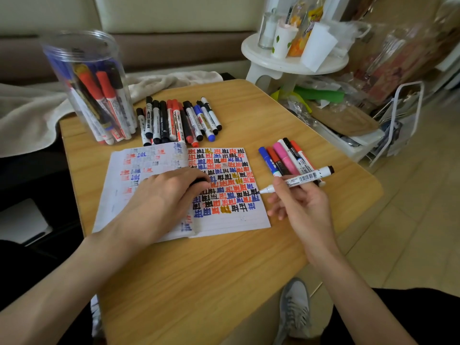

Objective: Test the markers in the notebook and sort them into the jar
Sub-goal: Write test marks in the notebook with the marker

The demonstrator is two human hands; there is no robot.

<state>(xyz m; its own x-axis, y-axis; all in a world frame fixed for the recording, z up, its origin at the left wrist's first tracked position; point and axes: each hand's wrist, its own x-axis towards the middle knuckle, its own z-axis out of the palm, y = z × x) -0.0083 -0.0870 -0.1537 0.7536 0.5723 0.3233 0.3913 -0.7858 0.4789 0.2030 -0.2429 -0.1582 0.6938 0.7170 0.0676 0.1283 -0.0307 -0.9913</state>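
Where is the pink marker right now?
Head view: the pink marker lies on the table, right of the open notebook, beside a red marker and just beyond the right hand.

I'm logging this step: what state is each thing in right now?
Notebook, open, flat, right page mostly scribbled.
Jar, upright, holding markers.
Held marker, uncapped, tip at the page edge.
Right hand, grips the held marker.
Left hand, rests on notebook, fingers curled on a dark cap.
Back markers, capped, lying by jar.
Side markers, capped, lying right of notebook.
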